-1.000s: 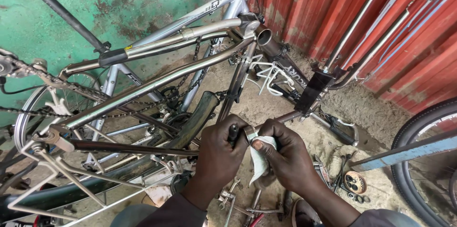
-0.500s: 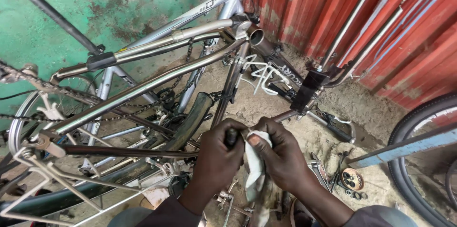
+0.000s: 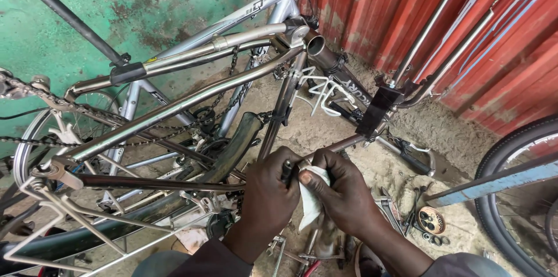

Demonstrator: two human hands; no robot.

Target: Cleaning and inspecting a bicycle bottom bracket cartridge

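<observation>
Both hands are down at the junction of the bare bicycle frame (image 3: 192,99), low in the centre of the view. The left hand (image 3: 268,194) is wrapped tight, its grip fully closed around a dark tube end (image 3: 286,171) where the frame's tubes meet, fingers curled over the top. The right hand (image 3: 343,192) sits touching it, thumb and fingers pinched shut on a crumpled white cloth (image 3: 311,204), which is pressed against that same joint and hangs down between the two wrists. The frame lies tilted across the picture, a chain (image 3: 35,94) draped at its left end, and a silver bicycle (image 3: 244,12) leans on the green wall (image 3: 87,15) behind. To the right stand red corrugated sheets (image 3: 407,4), and a tyre (image 3: 511,195) edges in. Small tools and a round metal part (image 3: 431,220) lie scattered on the dirt floor (image 3: 442,131) just beside the right forearm.
</observation>
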